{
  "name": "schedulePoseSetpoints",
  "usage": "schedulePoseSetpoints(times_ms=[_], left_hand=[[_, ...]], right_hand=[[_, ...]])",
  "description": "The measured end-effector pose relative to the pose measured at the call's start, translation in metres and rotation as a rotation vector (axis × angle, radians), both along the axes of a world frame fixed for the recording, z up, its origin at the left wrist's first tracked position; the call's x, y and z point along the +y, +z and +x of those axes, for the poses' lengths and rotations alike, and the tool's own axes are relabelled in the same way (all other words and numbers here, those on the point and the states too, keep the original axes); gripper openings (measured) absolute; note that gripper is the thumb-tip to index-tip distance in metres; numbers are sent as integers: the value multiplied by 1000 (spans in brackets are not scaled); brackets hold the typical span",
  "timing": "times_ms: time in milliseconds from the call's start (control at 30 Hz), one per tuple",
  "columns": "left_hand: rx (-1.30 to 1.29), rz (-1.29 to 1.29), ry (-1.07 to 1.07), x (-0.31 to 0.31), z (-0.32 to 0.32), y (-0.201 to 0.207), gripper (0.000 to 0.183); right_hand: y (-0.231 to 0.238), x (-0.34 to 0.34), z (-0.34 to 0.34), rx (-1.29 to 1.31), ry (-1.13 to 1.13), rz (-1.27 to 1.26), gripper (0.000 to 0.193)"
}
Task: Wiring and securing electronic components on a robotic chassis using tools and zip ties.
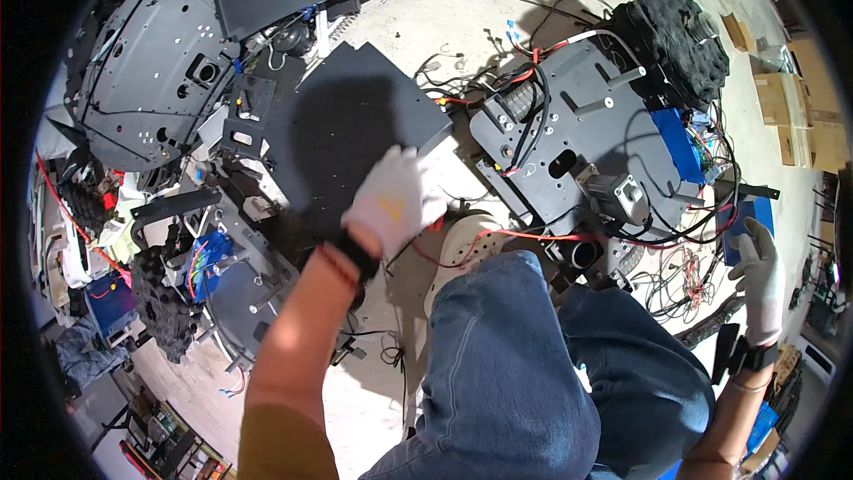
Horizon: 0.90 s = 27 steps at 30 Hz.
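My left hand [395,200], in a white glove with a yellow mark, is over the near right edge of a flat black panel [342,124]. Its thumb stands apart from the foreshortened fingers, and nothing shows in them. Whether the hand touches the panel is unclear. Out to the right, my right hand [760,280], also gloved in white, has its fingers loosely bent and apart, with nothing visible in it. It is beside a blue panel [753,222]. Between my hands lies a grey metal plate assembly [569,133] bearing a motor [617,197], standoffs and black and red cables.
A large rounded grey plate [151,71] with holes leans at the far left. Black foam-like padding [675,40] lies at the far right, cardboard boxes [786,107] beyond it. Loose wires [680,284] are on the floor near my right knee. A clog [462,253] shows below the panel.
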<state>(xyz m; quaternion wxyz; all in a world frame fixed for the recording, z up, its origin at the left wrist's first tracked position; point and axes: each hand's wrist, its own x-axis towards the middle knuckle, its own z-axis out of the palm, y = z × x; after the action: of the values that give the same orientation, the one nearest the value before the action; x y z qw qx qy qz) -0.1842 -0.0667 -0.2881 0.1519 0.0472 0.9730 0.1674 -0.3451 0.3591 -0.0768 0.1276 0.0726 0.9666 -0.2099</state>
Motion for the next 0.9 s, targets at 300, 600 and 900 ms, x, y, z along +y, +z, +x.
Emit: schedulePoseSetpoints(times_ms=[300, 600, 900], left_hand=[[-214, -528, -214, 2, -146, -99, 47], [-296, -447, -80, -3, -168, -124, 48], [-135, -342, -109, -5, -145, -102, 24]], right_hand=[[-6, -33, 15, -33, 181, 69, 26], [-16, -44, 6, -137, 449, 251, 15], [-20, -33, 7, -114, 430, 194, 16]])
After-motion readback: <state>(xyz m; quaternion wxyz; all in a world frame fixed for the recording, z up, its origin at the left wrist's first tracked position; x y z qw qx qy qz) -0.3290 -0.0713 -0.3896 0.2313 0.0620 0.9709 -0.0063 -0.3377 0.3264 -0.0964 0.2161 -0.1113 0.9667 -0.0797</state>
